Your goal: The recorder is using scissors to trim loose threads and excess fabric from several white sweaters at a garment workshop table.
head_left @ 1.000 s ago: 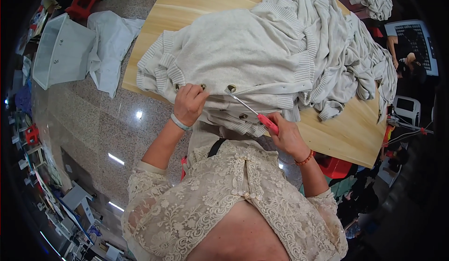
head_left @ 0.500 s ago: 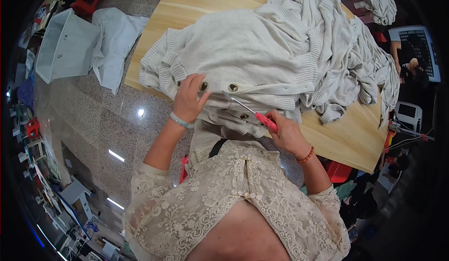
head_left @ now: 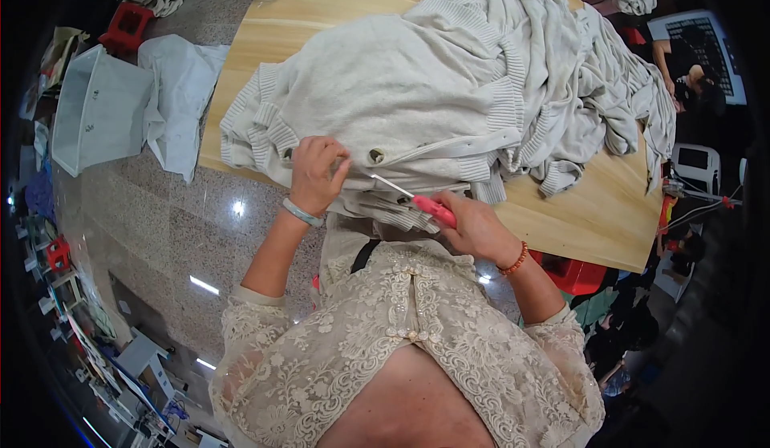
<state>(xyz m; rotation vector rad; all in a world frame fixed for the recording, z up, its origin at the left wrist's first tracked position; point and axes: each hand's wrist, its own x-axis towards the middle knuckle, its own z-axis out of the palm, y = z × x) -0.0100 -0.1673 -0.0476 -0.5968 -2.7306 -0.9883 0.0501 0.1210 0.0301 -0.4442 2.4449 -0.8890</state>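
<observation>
A cream knitted cardigan [head_left: 377,87] with ribbed edges lies on the wooden table [head_left: 593,235], its near edge hanging over the front. Large dark buttons [head_left: 377,156] sit along its front band. My left hand [head_left: 314,174] is at the band left of one button, its fingers curled with thumb and forefinger close together; what is between them, if anything, is too small to make out. My right hand [head_left: 477,227] grips the red handle of a tool [head_left: 435,211] with a thin metal shaft. The tip points up-left, just below that button, near the fabric.
More cream knitwear [head_left: 561,87] is heaped on the right of the table. To the left stand a grey plastic bin [head_left: 120,111] and a white sack [head_left: 183,95]. A red stool [head_left: 573,274] is under the table's near edge. Another person [head_left: 690,67] is at far right.
My left hand's fingers have curled in, thumb and forefinger coming together. The tool's tip has dropped a little away from the button. The whole view has shifted slightly.
</observation>
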